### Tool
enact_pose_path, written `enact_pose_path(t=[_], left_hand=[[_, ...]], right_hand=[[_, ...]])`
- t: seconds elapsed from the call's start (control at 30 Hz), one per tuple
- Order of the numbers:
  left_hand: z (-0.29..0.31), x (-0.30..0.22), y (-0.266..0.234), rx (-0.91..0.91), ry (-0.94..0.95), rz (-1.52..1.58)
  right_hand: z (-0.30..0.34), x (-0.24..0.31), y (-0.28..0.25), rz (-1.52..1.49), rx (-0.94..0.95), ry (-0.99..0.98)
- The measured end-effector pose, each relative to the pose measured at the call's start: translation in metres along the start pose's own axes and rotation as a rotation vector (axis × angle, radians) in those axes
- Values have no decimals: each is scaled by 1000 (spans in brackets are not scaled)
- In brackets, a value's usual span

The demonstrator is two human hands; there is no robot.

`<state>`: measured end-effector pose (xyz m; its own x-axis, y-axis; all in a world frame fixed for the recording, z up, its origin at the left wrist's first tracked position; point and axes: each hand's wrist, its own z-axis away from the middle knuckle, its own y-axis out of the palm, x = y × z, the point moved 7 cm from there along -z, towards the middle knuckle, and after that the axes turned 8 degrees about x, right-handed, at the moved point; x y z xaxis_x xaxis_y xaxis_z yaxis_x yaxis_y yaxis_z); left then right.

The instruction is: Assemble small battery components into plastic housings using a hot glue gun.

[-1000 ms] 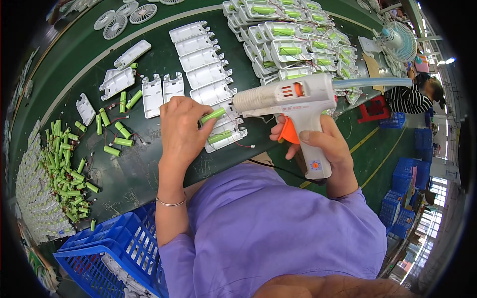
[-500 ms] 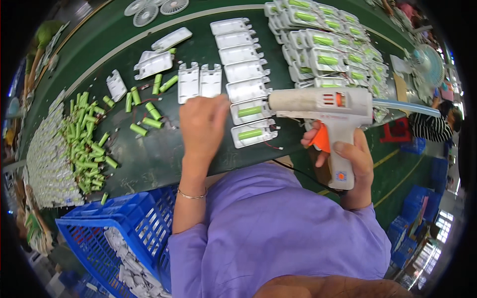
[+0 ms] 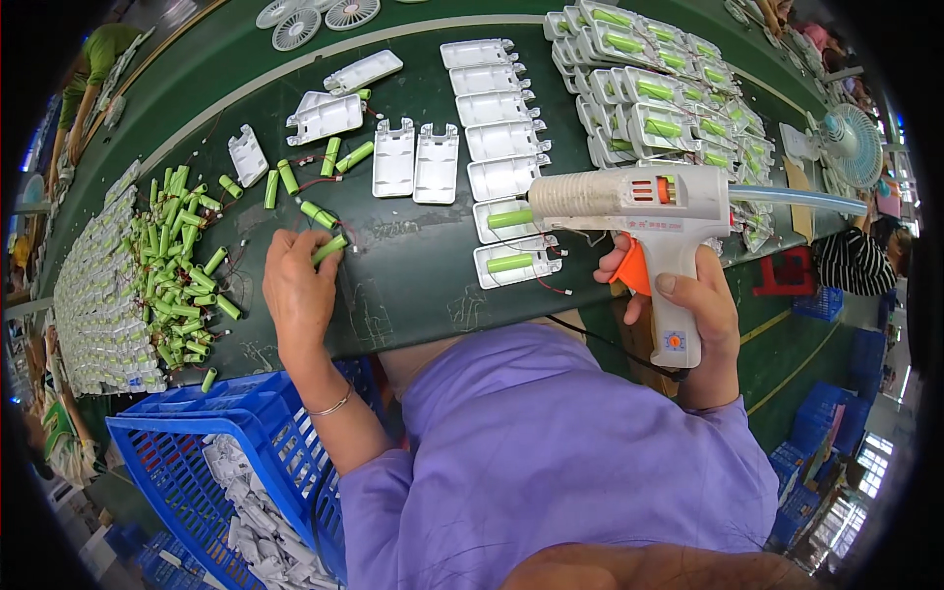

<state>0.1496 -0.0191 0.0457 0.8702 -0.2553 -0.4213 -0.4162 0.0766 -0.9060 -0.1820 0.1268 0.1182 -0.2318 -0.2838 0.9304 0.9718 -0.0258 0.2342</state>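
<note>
In my right hand is a white hot glue gun with an orange trigger, a clear glue stick running out of its back. Its nozzle points left, above a column of white plastic shells. The two nearest shells hold a green battery cell each, one being this cell; the shells farther up the column are bare inside. My left hand has its fingers closed on a green battery cell lying among other loose cells. Two more white shells lie left of the column.
A heap of green cells lies at the left, beside packed rows of white parts. Stacked shells with cells fill the far right. A blue crate of white parts stands below the table edge. A fan and other people are around.
My left hand has moved left and nearer, from beside the shell column to the loose cells, and now grips one. The glue gun stays nearly still over the column.
</note>
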Motion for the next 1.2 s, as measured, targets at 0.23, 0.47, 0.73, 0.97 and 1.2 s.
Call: enact_pose_path(t=[0.23,0.47,0.73,0.97,1.2], left_hand=[[7,31,-53,-518,-73,725],[15,-36,-49,-246,201,573],[12,-65,21,106,285,456],[9,-25,52,120,-74,825],[6,-32,47,135,-43,1095]], right_hand=[[-3,3,2,7,3,5],[-6,3,2,13,23,-7],[-9,2,-4,38,-13,14],[-19,-2,-3,15,16,23],[-35,-7,1,104,62,68]])
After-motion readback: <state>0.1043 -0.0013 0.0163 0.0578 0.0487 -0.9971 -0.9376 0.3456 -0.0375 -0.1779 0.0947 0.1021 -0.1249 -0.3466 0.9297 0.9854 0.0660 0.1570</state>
